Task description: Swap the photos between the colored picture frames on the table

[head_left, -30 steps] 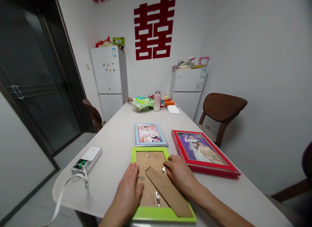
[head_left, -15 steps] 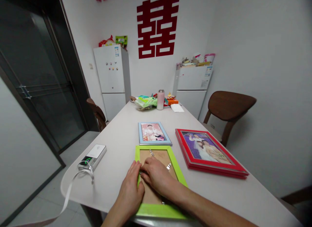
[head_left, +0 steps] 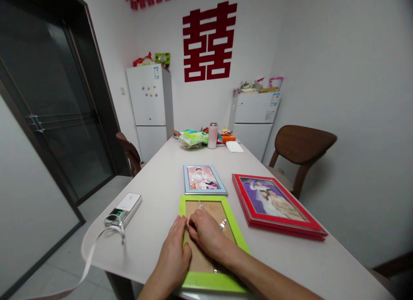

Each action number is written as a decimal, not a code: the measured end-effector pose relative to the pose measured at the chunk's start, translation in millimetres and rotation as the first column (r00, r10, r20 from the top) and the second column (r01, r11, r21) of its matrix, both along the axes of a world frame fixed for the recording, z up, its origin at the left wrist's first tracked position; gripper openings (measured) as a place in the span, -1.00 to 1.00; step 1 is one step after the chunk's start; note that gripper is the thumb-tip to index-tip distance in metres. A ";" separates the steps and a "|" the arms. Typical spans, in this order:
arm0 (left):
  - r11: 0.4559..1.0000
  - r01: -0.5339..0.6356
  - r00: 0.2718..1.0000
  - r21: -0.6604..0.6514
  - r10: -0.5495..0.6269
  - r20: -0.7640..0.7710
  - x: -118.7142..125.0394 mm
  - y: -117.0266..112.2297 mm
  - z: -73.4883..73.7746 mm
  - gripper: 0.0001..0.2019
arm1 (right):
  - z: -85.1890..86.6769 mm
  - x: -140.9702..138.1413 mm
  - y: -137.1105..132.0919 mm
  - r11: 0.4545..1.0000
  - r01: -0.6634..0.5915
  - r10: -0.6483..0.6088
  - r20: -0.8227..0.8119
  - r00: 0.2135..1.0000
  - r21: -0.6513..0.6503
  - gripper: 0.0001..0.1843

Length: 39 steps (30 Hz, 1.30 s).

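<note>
Two hands rest on lime green picture frame (head_left: 238,233), which lies face down, brown board back up, at near edge of white surface (head_left: 155,179). Left hand (head_left: 174,252) flat, fingers straight and loose, on frame's left rim, grasping nothing. Right hand (head_left: 204,235) reaches across board, fingers bent, tips down by left rim, close to left hand; cannot tell if they pinch anything. Small blue picture frame (head_left: 204,179) just behind; big red picture frame (head_left: 274,203) to right.

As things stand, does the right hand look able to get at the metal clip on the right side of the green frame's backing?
Probably yes. The metal clip lies uncovered just beside the right hand, which rests on the backing of the green frame; nothing lies between them.
</note>
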<state>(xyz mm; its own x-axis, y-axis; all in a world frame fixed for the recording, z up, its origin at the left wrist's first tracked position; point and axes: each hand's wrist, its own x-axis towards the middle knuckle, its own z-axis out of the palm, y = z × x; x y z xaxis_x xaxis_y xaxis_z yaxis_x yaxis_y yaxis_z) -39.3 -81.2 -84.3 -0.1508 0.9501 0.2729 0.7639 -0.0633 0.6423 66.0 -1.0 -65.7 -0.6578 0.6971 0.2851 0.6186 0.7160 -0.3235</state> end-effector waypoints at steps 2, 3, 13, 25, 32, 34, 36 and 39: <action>1.000 -0.011 1.000 -0.006 0.011 0.008 0.3 -0.6 0.1 -0.41 | 1.3 5.2 9.2 1.000 0.000 0.000 -0.004 1.000 0.003 -0.82; 1.000 -0.013 1.000 -0.009 0.013 0.011 0.5 -0.9 0.0 -0.41 | 1.8 8.5 15.3 1.000 0.012 -0.012 -0.007 1.000 0.008 -0.80; 1.000 -0.018 1.000 -0.023 0.018 -0.005 3.1 4.9 2.1 -0.42 | -7.9 20.6 57.7 0.991 0.134 -0.134 -0.001 0.991 0.022 -0.74; 0.999 -0.035 0.998 0.014 0.034 0.058 2.4 5.1 -1.0 -0.43 | 14.3 39.2 39.4 0.996 -0.053 0.052 -0.021 0.998 -0.067 -0.61; 0.998 -0.050 0.993 0.034 0.046 0.110 5.2 7.9 -3.9 -0.44 | 34.7 84.9 -6.9 0.863 -0.348 0.374 -0.001 0.927 -0.367 -0.70; 0.998 -0.054 0.993 0.025 0.051 0.105 6.8 9.3 -3.6 -0.43 | 32.1 83.8 -11.3 0.871 -0.332 0.352 -0.012 0.936 -0.362 -0.74; 0.999 -0.050 0.995 0.021 0.048 0.092 7.7 9.8 -3.0 -0.42 | 28.0 79.3 -12.9 0.888 -0.312 0.317 -0.043 0.947 -0.336 -0.82; 0.999 -0.039 0.996 0.024 0.037 0.078 7.5 8.9 -2.9 -0.43 | 22.8 73.3 -14.2 0.922 -0.267 0.248 -0.104 0.963 -0.279 -0.90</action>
